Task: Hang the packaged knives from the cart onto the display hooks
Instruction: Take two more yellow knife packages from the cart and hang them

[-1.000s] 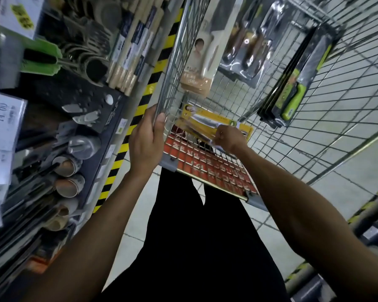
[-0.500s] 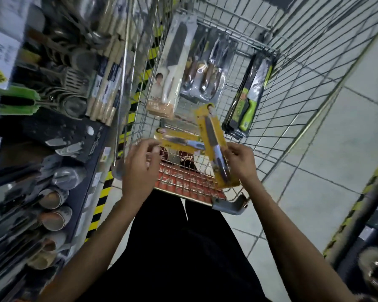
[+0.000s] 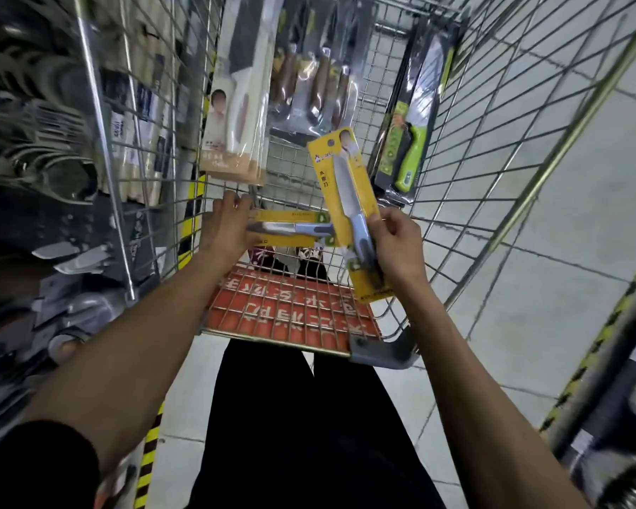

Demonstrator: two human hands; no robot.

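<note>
My right hand (image 3: 391,247) grips the lower end of a yellow-carded knife (image 3: 346,200), held upright over the wire cart (image 3: 492,148). My left hand (image 3: 226,229) rests on a second yellow-carded knife (image 3: 291,227) lying flat in the cart's near end, fingers over its left end. Deeper in the cart stand a white-handled knife pack (image 3: 237,101), a clear pack of wood-handled knives (image 3: 316,79) and a green-handled knife pack (image 3: 412,126).
A display rack (image 3: 45,185) with hanging utensils and knives runs along the left, edged with yellow-black tape. The cart's red child-seat flap (image 3: 291,310) lies nearest me. Grey tiled floor (image 3: 566,200) opens on the right, with another shelf base (image 3: 610,380) at far right.
My right hand lifted one yellow-carded knife from flat to upright. My left hand moved off the cart's rim onto the other yellow pack. The view swung deeper into the cart.
</note>
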